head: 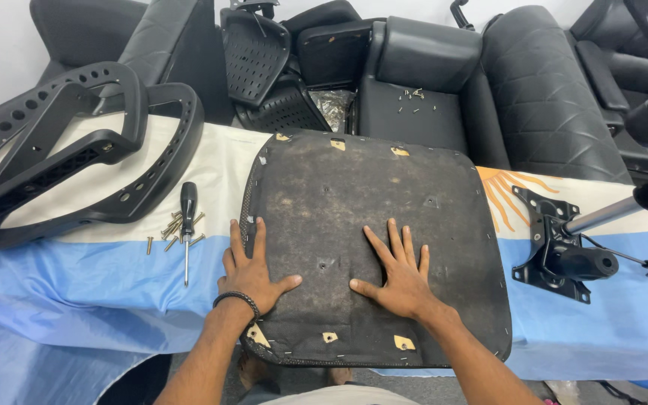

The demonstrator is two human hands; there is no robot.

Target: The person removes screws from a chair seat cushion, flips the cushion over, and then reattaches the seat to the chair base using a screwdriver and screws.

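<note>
The seat pan lies underside up at frame centre on the cloth-covered table. Both hands rest flat on it, fingers spread, gripping nothing: left hand, right hand. The armrest frames sit upper left, the tilt mechanism right (apparently detached). The screwdriver and screws lie just left of the pan; the next move likely needs them.

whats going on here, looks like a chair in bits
A person presses both palms flat on an upturned chair seat, its dark fabric underside up, on a cloth-covered table. The left hand and right hand hold nothing. A screwdriver and loose screws lie left of the seat; a metal chair base plate lies to the right.
</note>
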